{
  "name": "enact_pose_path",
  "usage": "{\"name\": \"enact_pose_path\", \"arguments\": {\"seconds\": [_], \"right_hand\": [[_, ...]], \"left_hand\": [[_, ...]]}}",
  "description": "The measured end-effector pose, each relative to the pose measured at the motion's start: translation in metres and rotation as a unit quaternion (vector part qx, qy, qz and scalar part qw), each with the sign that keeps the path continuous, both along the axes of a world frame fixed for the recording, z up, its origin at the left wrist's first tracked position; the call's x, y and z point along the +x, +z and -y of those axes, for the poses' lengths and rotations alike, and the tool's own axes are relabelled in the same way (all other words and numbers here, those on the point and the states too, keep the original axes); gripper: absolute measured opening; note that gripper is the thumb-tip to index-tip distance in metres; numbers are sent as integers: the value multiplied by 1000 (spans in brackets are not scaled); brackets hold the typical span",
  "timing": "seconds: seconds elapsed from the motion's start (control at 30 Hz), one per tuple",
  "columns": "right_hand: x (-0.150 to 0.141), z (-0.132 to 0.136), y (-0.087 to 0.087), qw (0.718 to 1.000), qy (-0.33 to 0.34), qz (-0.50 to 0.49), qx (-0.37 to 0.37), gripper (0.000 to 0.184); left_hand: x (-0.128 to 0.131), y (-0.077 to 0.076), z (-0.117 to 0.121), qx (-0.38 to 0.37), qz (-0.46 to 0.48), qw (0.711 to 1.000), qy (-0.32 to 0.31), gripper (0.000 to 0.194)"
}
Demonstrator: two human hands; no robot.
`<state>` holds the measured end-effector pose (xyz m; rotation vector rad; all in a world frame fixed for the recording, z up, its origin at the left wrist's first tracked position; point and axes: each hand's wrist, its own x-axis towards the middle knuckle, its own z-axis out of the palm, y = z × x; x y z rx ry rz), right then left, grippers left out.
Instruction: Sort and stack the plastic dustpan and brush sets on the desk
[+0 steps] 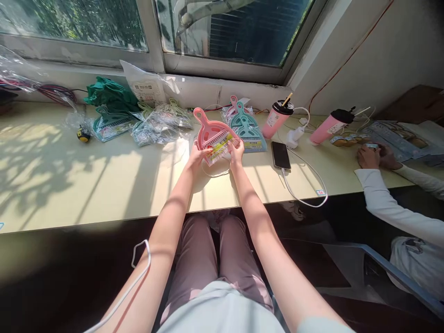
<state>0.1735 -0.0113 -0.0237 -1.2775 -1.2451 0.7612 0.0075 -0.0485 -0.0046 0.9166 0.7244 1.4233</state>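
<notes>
Pink dustpan: between the two hands, above the counter, its ring handle pointing away from the person; whether the low edge touches the counter, I cannot tell.
Left grip: grasping the dustpan at its left edge, with the thumb on the front.
Right grip: grasping the opposite edge, the thumb near the yellow label.
Weight and feel: probably light and rather stiff, like thin plastic — the smooth face may slip a little, but it should not be very fragile.
Where to hold: both side edges give steady support; the ring handle should suit one hand.
Clear bags: lying at the left, with greenish pieces inside — glare hides the exact number.
Pink cups: two, with black lids and straws; their contents are hidden.
</notes>
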Motion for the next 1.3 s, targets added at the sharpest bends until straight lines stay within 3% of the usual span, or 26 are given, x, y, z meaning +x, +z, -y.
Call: {"name": "enact_pose_path", "arguments": {"seconds": [0.1,0.27,0.47,0.67,0.77,0.87,1.13,1.3], "right_hand": [[2,1,2,999,1,-32,-26,80],[8,2,8,1000,-17,-13,-5,63],[20,14,26,985,-120,109,61,49],[22,16,29,963,-121,240,31,32],[22,17,27,955,-149,250,65,27],[21,24,30,951,-158,248,93,27],[13,42,38,939,-117,318,58,36],[7,43,32,962,-143,229,32,40]], "left_hand": [[-2,-3,-2,25,-20,999,14,65],[-4,-6,-4,23,-23,999,4,65],[-3,-2,2,16,-31,999,-10,79],[-5,-2,2,16,-31,999,-25,77],[-5,-1,2,30,-24,999,-36,78],[-6,0,3,35,-21,998,-42,78],[-15,-4,-4,19,-22,1000,10,76],[-15,-1,-1,9,-24,1000,9,73]]}}
